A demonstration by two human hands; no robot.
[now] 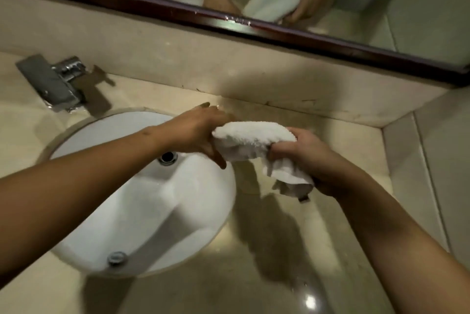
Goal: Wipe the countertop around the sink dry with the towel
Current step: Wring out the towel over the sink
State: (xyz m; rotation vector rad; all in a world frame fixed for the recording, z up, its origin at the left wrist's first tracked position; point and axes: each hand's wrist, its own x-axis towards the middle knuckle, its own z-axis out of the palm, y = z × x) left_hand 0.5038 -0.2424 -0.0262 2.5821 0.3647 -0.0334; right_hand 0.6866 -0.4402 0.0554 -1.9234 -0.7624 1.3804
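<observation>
A white towel point(250, 139) is bunched into a roll and held in the air above the beige countertop point(318, 224), just right of the oval white sink point(142, 212). My left hand point(195, 133) grips the roll's left end. Its right end is clutched by my right hand point(302, 158), and a loose corner of the towel hangs down below that fist. The towel does not touch the counter.
A chrome faucet point(54, 82) stands behind the sink at the left. A low stone backsplash point(203, 64) and a dark-framed mirror point(279, 31) run along the back. A side wall point(437, 161) closes the counter on the right.
</observation>
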